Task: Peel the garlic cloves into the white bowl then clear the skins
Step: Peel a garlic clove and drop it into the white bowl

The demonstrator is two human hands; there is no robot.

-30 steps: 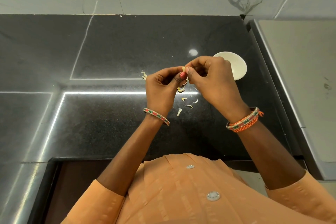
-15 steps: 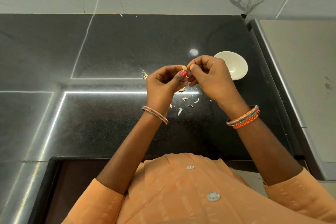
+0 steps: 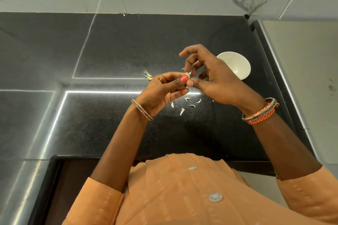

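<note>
While our left hand (image 3: 161,93) pinches the garlic clove (image 3: 187,74) between its thumb and curled fingers, we hold both hands up over the black granite counter (image 3: 128,45), roughly at its middle. Our right hand (image 3: 215,82) meets the clove from the three o'clock side: thumb and a bent finger close on its tip, while the other fingers lift and spread loosely. Whether they have hold of a strip of skin we cannot tell, since the spot is too small. The white bowl (image 3: 236,64) sits on the counter at about two o'clock from the clove, partly behind our right hand; what it contains cannot be made out. Loose garlic skins (image 3: 182,111) lie scattered on the counter at six o'clock below our hands, and a few more skin pieces (image 3: 147,76) lie at nine o'clock, just beside our left knuckles.
</note>
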